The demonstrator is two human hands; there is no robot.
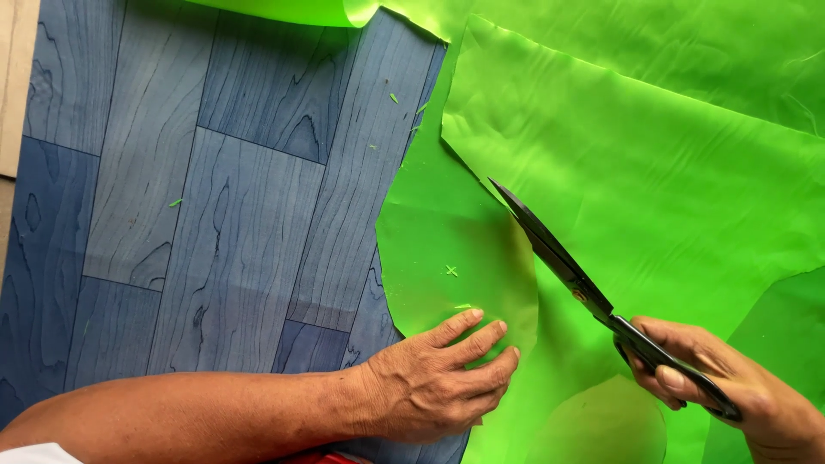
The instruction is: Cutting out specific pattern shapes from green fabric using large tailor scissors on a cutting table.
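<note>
Bright green fabric [653,180] lies spread over the right half of the view in overlapping layers. My right hand [730,391] grips black scissors [567,266] by the handles at the lower right. The blades point up and left along the cut edge of the upper fabric layer. My left hand [443,378] lies flat with its fingers on a green cut piece [447,249] near the bottom centre, pressing it down. My left forearm comes in from the lower left.
A blue wood-grain patterned surface [215,215] fills the left half under the fabric. Small green snippets [175,203] lie scattered on it. A beige strip [13,77] runs along the far left edge.
</note>
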